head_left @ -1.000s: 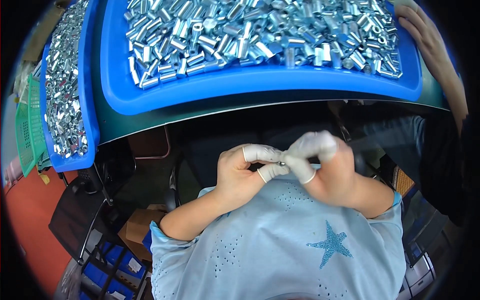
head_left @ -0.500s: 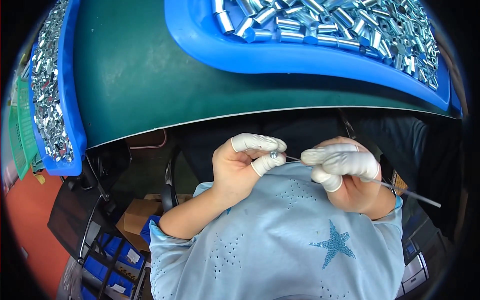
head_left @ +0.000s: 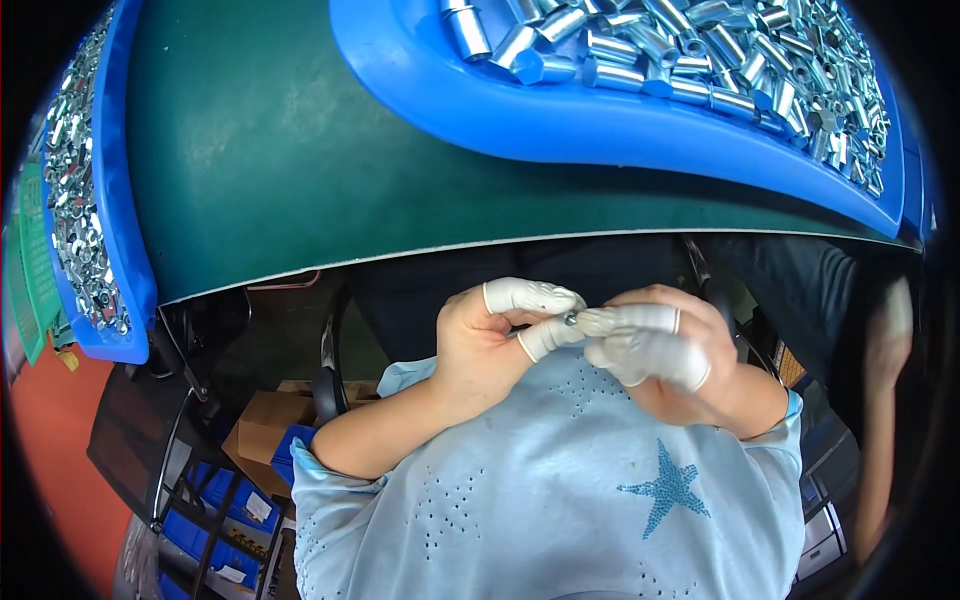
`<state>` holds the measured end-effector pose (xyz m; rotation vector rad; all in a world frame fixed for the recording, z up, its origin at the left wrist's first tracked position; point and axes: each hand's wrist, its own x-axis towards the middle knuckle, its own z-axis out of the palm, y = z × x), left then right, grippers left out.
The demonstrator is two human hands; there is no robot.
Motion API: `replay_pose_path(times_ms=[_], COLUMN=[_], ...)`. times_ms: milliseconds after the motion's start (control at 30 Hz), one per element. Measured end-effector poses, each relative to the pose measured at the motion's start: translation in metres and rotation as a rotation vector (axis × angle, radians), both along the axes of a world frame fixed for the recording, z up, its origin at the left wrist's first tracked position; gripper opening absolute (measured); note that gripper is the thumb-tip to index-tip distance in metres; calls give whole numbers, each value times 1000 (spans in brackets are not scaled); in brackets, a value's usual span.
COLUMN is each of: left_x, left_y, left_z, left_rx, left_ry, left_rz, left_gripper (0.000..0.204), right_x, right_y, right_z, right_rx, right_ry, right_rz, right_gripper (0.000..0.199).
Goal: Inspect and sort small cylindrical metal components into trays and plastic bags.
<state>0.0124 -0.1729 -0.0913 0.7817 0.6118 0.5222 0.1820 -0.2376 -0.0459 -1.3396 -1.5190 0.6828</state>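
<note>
Below the green tabletop's (head_left: 300, 180) near edge, left hand (head_left: 480, 345) and right hand (head_left: 670, 360) pinch a small silvery metal piece (head_left: 570, 320); slick white finger cots (head_left: 520, 295) could likely let it drop.

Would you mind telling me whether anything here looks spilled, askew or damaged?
Nothing stands out. The metal sleeves lie inside their blue tray, the left tray likewise, and the left hand and right hand pinch a small metal part between them.
</note>
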Motion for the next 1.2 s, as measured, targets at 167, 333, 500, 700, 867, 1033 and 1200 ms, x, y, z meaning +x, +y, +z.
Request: replay_pose_path(times_ms=[167,333,500,700,867,1033,1200], left_x=[-1,6,-1,3,0,3,3], left_y=[7,1,7,4,3,4,4], left_z=[-3,-2,-8,-3,-4,-8,-5], left_rx=[302,189,244,178,262,3,-3], left_ry=[173,153,261,182,163,11,-20], left_rz=[-119,-50,-118,6,-23,74,98], left_gripper=[20,17,18,18,18,20,21], right_x=[2,8,4,2,-4,1,3], right_y=[3,5,3,6,3,6,-1], right_z=[-3,-4,-14,-10,-5,0,2], right_rx=[78,-75,92,-4,-204,120,57], right_ry=[-156,-10,-165,54,314,158,165], right_rz=[91,88,140,41,-70,-162,-119], right_gripper=[21,13,13,17,16,20,23])
